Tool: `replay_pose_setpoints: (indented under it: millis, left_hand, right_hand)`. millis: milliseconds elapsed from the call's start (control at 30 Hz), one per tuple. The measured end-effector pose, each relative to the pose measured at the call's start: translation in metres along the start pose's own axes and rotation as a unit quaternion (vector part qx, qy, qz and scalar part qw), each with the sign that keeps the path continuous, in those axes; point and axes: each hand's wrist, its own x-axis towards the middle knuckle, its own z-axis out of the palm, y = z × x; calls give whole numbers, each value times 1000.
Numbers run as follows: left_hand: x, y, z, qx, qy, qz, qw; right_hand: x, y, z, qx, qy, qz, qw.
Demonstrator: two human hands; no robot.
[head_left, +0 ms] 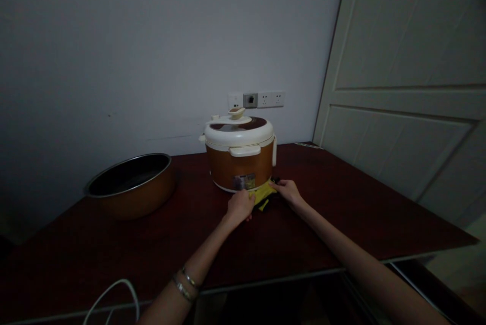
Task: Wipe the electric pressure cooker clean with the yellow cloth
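A white-lidded, orange-brown rice cooker (239,160) stands on the dark red table (341,203) near the wall. Against its base lies a crumpled yellow cloth (262,194) with a dark part beneath it. My left hand (240,207) grips the cloth's near left side, touching the cooker's front. My right hand (288,192) comes in from the right, its fingers pinching the cloth's far end. Thin bangles circle my left wrist.
A wide, dark-lined round pot (131,183) stands left of the cooker. Wall sockets (256,99) sit behind the cooker. A white door (398,77) rises at the right. A white cord (114,299) loops by the table's near edge.
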Motion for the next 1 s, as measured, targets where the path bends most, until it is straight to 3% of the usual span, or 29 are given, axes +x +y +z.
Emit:
replay_pose_setpoints:
  millis: [100,167,267,300,333,367,400,433,533,633,733,900,1000]
  left_hand:
    - [-9,2,6,-3,-22,15,1000]
    - [-15,-2,-1,-12,-71,21,997]
    - [-17,-18,-35,-47,-193,10,980]
    - [-15,-25,-50,-65,-197,0,978]
    - [-12,-33,-65,-83,-145,-14,986]
    - [-7,-41,-80,-97,-56,-39,993]
    - [-1,-50,-93,-115,73,-66,988]
    - [5,-57,-103,-121,136,-74,981]
    - [24,-74,-111,-151,234,-64,958]
    - [37,-80,-97,-204,256,-30,944]
    - [43,-81,-84,-272,231,5,934]
    - [45,-85,-84,-365,204,-1,908]
    - [45,-88,-85,-399,201,-12,894]
  right_hand:
    - [-21,-2,6,74,-47,57,995]
    - [-29,-2,11,110,-82,85,987]
    - [-20,1,3,68,-79,79,991]
    - [-12,3,-4,45,-56,70,995]
    - [-3,5,-13,20,-22,58,998]
    - [6,6,-21,7,12,51,999]
    - [16,8,-29,-1,39,46,998]
    - [25,9,-36,-9,61,42,997]
    - [44,11,-42,-35,100,41,993]
    - [53,12,-33,-62,130,43,989]
    - [52,13,-23,-83,150,45,984]
    - [36,13,-12,-93,151,33,984]
    - [15,13,7,-82,128,23,988]
